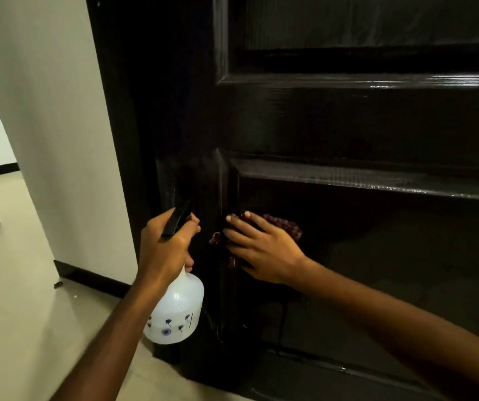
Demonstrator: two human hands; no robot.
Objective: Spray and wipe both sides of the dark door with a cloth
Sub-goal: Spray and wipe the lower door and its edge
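Head — left fingers grip bottle, right press cloth.

door is super glossy dark painted wood by the look of it, spray bottle is milky translucent plastic with a black plastic head, cloth looks woven, wall is matt.

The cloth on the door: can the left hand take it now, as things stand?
Probably not. The left hand grips the spray bottle, so its fingers are not free, and the right hand lies flat over the cloth, pressing it to the door.
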